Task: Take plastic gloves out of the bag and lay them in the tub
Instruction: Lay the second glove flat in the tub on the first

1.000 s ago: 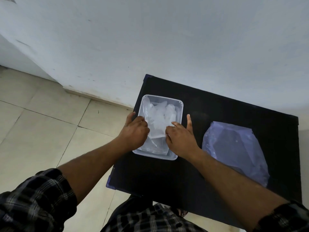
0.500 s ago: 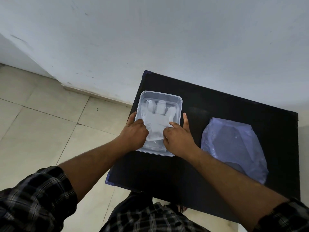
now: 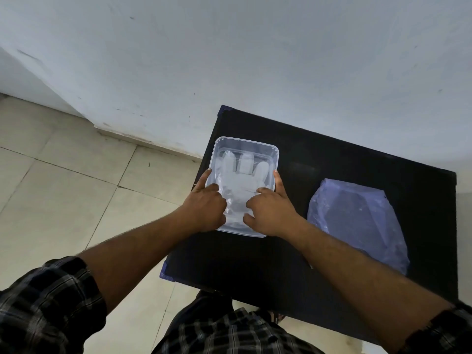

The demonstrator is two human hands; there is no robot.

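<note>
Head view, tub: clear tub (image 3: pixel 268 149) on the black table (image 3: pixel 293 251), far-left part.
Glove: plastic glove (image 3: pixel 240 180) flat inside, fingers toward the wall.
Left hand (image 3: pixel 204 210): curled, pressing the glove (thumb outside the rim).
Right hand (image 3: pixel 273 213): same, mirrored.
Bag: bag (image 3: pixel 357 221) well to the right.

The person wears a dark plaid shirt (image 3: pixel 229 333) with pale checks, its sleeves (image 3: pixel 48 302) rolled up above bare forearms.

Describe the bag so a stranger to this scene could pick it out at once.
Find the black table against the white wall. On its right half, away from both hands, lies the bag: a flat, crinkled, bluish translucent plastic sack. Unlike the clear rigid tub to its left, it is soft and rimless.
</note>
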